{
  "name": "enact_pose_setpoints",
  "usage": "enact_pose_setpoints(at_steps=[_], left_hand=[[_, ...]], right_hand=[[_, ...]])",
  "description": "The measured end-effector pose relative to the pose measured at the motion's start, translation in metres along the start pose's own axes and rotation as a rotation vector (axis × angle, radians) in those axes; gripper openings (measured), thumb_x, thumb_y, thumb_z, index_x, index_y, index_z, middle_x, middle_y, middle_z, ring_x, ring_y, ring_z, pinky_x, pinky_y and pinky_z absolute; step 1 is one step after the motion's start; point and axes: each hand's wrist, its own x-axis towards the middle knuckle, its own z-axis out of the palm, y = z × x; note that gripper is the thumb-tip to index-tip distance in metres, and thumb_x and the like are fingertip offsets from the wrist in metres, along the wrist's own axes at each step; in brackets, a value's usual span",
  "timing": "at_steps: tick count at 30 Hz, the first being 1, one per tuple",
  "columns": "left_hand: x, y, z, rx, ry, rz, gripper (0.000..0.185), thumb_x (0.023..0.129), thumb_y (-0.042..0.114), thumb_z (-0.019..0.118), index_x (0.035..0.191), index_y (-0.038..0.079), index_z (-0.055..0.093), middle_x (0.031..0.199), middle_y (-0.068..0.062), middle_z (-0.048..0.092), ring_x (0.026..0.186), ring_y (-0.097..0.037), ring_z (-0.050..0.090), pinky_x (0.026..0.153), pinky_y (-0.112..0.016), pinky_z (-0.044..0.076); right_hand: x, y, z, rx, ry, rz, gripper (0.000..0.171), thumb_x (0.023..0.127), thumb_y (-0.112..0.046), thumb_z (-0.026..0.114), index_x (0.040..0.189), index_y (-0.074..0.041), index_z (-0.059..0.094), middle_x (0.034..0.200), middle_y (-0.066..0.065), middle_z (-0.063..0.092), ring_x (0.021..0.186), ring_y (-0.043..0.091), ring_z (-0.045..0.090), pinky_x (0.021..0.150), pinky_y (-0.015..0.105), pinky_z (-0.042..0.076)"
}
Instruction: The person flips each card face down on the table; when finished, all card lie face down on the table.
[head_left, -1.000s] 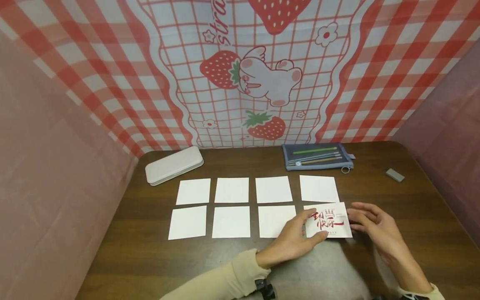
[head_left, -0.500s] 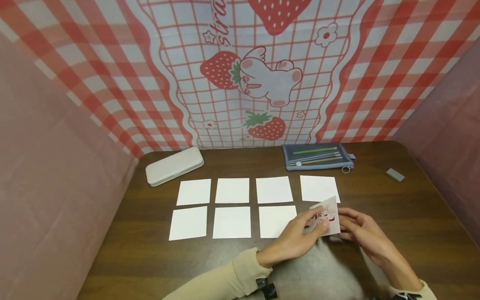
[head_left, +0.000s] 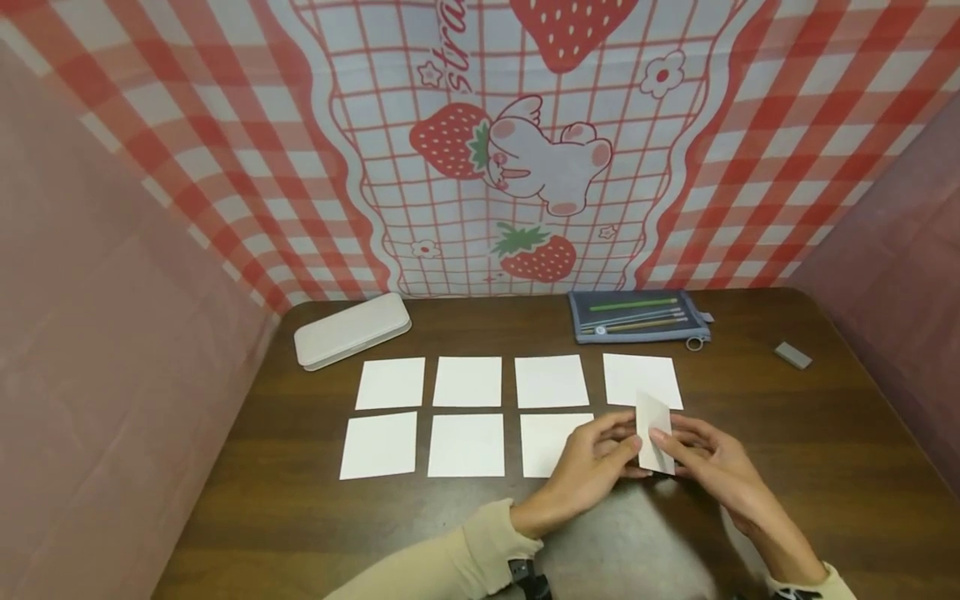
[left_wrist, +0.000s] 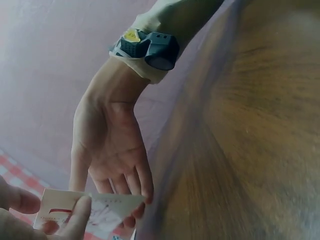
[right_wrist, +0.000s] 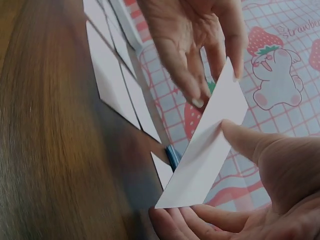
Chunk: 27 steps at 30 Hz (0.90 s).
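A small card (head_left: 651,421) stands almost on edge above the brown table (head_left: 825,483), between both hands. My left hand (head_left: 626,446) pinches its left side with thumb and fingertips. My right hand (head_left: 675,446) holds the right side, thumb on the plain white face (right_wrist: 210,145) and fingers beneath. The left wrist view shows the card's red-printed face (left_wrist: 95,212) turned toward my right palm (left_wrist: 112,155). Several plain white cards (head_left: 467,382) lie flat in two rows left of the hands; the nearest one (head_left: 551,442) sits beside my left hand.
A blue pencil case (head_left: 637,315) with pens lies behind the cards, a white tin (head_left: 352,330) at the back left, a grey eraser (head_left: 792,355) at the far right. Strawberry-print cloth walls close in the table's back and sides.
The printed card lay face up on the table a second ago. Both hands lifted it and turned it over toward the left, so its white back now faces the head camera.
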Motion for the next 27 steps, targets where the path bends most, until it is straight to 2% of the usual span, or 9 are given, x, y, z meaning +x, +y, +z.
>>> enact_pose_setpoints(at_steps=[6, 9, 12, 15, 22, 27], left_hand=[[0.001, -0.001, -0.011, 0.207, 0.061, 0.054, 0.047, 0.101, 0.006, 0.061, 0.147, 0.003, 0.053, 0.124, -0.026, 0.070, 0.096, -0.017, 0.077, 0.072, -0.018, 0.061], [0.001, -0.002, -0.014, 0.254, 0.084, 0.065, 0.055, 0.098, 0.003, 0.064, 0.151, 0.011, 0.051, 0.122, -0.026, 0.070, 0.092, -0.016, 0.078, 0.066, -0.015, 0.057], [0.001, -0.004, -0.016, 0.262, 0.104, 0.078, 0.061, 0.094, -0.002, 0.065, 0.151, 0.013, 0.052, 0.116, -0.025, 0.071, 0.089, -0.022, 0.079, 0.064, -0.014, 0.056], [0.003, -0.006, -0.018, 0.300, 0.108, 0.089, 0.062, 0.093, -0.005, 0.065, 0.151, 0.009, 0.052, 0.113, -0.022, 0.071, 0.088, -0.021, 0.079, 0.063, -0.013, 0.056], [0.005, -0.010, -0.023, 0.465, 0.082, 0.067, 0.060, 0.091, -0.004, 0.068, 0.149, 0.000, 0.052, 0.108, -0.018, 0.071, 0.080, -0.007, 0.076, 0.062, -0.012, 0.055], [0.005, -0.013, -0.024, 0.493, 0.041, 0.049, 0.059, 0.091, -0.005, 0.071, 0.146, -0.006, 0.052, 0.104, -0.017, 0.070, 0.075, -0.009, 0.076, 0.061, -0.011, 0.055]], right_hand=[[-0.003, 0.001, -0.005, -0.147, 0.118, -0.014, 0.073, 0.098, -0.042, 0.072, 0.152, 0.001, 0.047, 0.138, 0.029, 0.061, 0.088, -0.016, 0.057, 0.073, 0.022, 0.059], [-0.005, 0.002, -0.008, -0.188, 0.146, -0.024, 0.070, 0.097, -0.042, 0.074, 0.149, 0.000, 0.052, 0.133, 0.026, 0.064, 0.086, -0.016, 0.058, 0.070, 0.022, 0.059], [-0.005, 0.003, -0.010, -0.225, 0.175, -0.047, 0.067, 0.096, -0.041, 0.076, 0.145, 0.000, 0.056, 0.128, 0.025, 0.067, 0.084, -0.017, 0.059, 0.067, 0.022, 0.058], [-0.004, 0.005, -0.013, -0.264, 0.211, -0.068, 0.064, 0.095, -0.039, 0.077, 0.141, 0.000, 0.059, 0.124, 0.024, 0.070, 0.081, -0.018, 0.059, 0.064, 0.021, 0.056], [-0.004, 0.012, -0.017, -0.367, 0.281, -0.125, 0.053, 0.092, -0.033, 0.082, 0.129, 0.001, 0.068, 0.108, 0.017, 0.076, 0.073, -0.015, 0.060, 0.060, 0.019, 0.049], [-0.005, 0.015, -0.017, -0.392, 0.322, -0.145, 0.050, 0.088, -0.031, 0.085, 0.126, -0.001, 0.070, 0.102, 0.013, 0.078, 0.071, -0.015, 0.059, 0.061, 0.017, 0.046]])
